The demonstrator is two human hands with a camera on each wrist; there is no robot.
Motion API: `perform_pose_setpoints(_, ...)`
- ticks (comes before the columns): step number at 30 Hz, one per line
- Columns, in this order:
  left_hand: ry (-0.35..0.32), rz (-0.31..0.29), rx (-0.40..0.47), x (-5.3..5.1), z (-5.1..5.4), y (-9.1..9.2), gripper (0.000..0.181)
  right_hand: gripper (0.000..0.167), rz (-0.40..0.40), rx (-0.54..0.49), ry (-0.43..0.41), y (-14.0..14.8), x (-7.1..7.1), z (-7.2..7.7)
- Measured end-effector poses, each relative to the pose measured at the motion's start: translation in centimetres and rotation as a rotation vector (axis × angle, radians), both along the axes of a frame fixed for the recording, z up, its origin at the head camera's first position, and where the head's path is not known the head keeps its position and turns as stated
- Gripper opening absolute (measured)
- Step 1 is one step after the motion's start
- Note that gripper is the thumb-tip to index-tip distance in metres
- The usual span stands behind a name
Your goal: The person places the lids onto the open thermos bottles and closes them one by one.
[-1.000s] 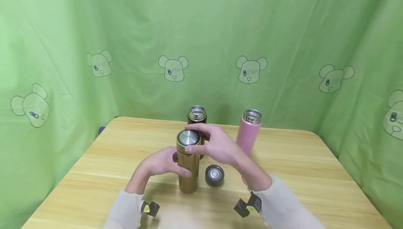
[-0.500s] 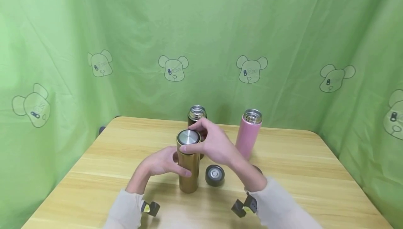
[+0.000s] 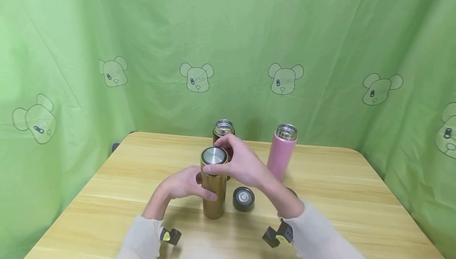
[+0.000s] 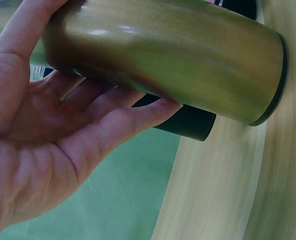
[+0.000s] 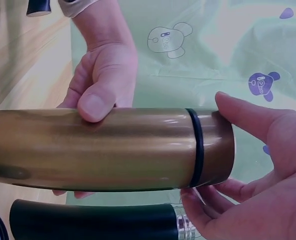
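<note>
A gold thermos (image 3: 214,195) stands upright on the wooden table, its lid (image 3: 214,156) on top, with a silver disc inside a dark ring. My left hand (image 3: 185,183) grips the body around its middle; in the left wrist view the fingers of that hand (image 4: 63,120) curl behind it. Thumb and fingers of my right hand (image 3: 244,164) hold the lid from both sides. In the right wrist view a dark band (image 5: 195,148) runs between the body and the lid, and my right hand (image 5: 257,170) spans the lid's end.
Behind the gold thermos stands a dark thermos (image 3: 223,130) without a lid. To the right is a lidless pink thermos (image 3: 281,154). A dark lid (image 3: 244,199) lies beside the gold one's base. Another dark lid (image 3: 292,191) is partly hidden by my right forearm. Green curtains surround the table (image 3: 356,195).
My right thumb has shifted left along the lid's front, and the fingers have drawn back around its far side. The right wrist has moved slightly left. My left hand and the thermos stay put.
</note>
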State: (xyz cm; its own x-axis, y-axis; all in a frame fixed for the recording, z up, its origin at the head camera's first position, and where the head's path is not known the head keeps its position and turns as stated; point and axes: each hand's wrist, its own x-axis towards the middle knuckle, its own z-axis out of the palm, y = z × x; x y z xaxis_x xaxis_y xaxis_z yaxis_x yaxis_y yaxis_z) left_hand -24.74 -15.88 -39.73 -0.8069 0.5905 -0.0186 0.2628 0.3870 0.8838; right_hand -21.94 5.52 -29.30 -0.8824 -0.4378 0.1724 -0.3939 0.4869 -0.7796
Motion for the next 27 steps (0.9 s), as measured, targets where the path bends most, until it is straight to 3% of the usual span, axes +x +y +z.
perform_pose_setpoints(5, 0.011, 0.005, -0.014, 0.02, 0.01, -0.01, 0.064, 0.085, 0.076, 0.029, 0.001, 0.36, 0.01, 0.29)
perform_pose_setpoints(10, 0.007, -0.004, -0.011, 0.06, 0.10, 0.00, 0.065, 0.082, 0.136, -0.010, -0.068, 0.69, -0.18, 0.59)
perform_pose_setpoints(18, -0.008, -0.013, 0.004, 0.05, 0.18, 0.00, 0.067, 0.069, 0.131, 0.051, -0.084, 0.78, -0.40, 1.04)
perform_pose_setpoints(27, -0.007, -0.014, 0.006, -0.03, 0.14, 0.03, 0.065, 0.066, 0.113, 0.025, -0.103, 0.92, -0.75, 0.81)
